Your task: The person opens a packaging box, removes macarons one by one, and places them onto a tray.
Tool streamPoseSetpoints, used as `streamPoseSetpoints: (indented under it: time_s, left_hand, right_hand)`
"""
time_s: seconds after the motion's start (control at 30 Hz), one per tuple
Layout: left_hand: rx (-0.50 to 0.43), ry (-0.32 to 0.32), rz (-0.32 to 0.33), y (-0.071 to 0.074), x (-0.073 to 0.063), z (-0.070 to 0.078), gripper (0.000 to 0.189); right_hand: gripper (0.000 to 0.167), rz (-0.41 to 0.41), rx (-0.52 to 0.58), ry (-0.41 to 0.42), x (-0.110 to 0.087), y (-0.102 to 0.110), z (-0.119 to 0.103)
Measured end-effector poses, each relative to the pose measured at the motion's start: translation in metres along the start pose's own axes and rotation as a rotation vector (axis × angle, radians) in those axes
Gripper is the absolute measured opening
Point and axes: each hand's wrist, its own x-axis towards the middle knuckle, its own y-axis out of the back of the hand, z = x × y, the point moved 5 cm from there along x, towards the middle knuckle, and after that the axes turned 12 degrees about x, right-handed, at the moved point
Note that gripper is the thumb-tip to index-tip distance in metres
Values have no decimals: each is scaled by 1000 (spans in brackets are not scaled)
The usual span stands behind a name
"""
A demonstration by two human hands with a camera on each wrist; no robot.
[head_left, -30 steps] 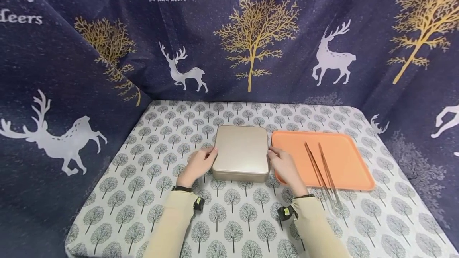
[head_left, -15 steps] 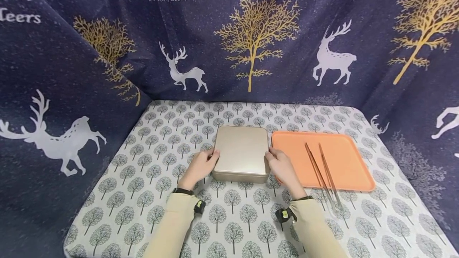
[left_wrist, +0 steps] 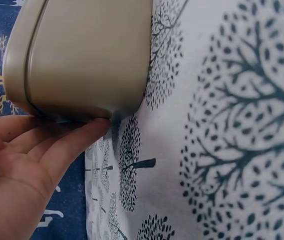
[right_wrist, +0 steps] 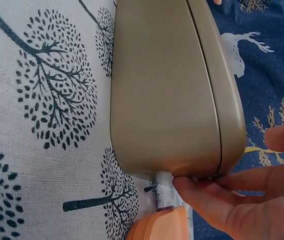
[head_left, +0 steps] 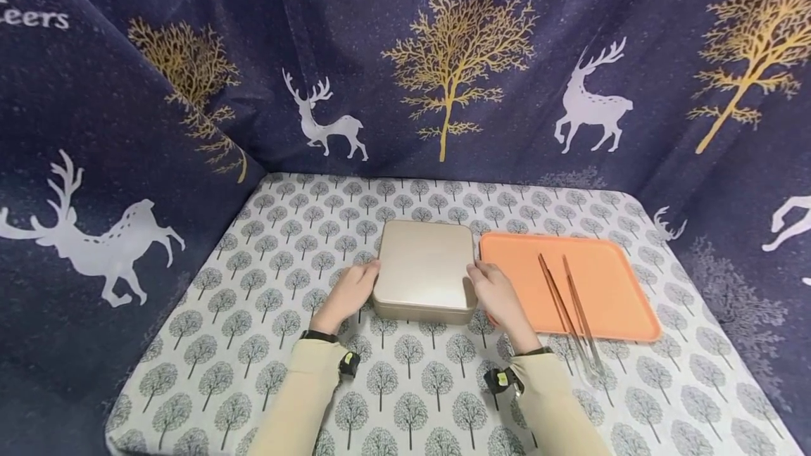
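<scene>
Left hand (head_left: 348, 294) slightly outward, box (head_left: 426, 264) underside hidden

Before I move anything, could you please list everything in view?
Square lidded metal-looking tin: one, gold, near centre.
Shallow rectangular tray: one, orange, right of the tin.
Long slim metal-looking tongs: one pair, silvery, across the tray's near edge.
Tree-print tablecloth: one, white and grey, under tin and tray.
Deer-print fabric backdrop: panels uncountable, dark blue, behind and at both sides.
Blocky wrist devices: two, black, one per wrist.
Sleeves: two, cream, on both arms.
Left hand: one, bare, touching the tin's left side.
Right hand: one, bare, touching its right side.
</scene>
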Motion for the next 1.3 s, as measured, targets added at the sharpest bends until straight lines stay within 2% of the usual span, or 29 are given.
streamPoseSetpoints:
  time_s: [0.2, 0.63, 0.73, 0.93, 1.3]
  left_hand:
    - [-19, 7, -26, 2, 3, 8, 56]
    - [29, -69, 6, 13, 7, 33, 53]
    - [54, -76, 10, 16, 4, 35, 53]
    - [90, -43, 27, 22, -7, 29, 52]
    - [109, -41, 74, 36, -13, 26, 57]
  right_hand:
    - [62, 14, 14, 7, 1, 3, -5]
    - [63, 67, 85, 38, -4, 20, -26]
    - [64, 61, 116, 18, -6, 19, -28]
    - [64, 36, 235, -23, -11, 3, -28]
    - [67, 52, 66, 63, -10, -6, -37]
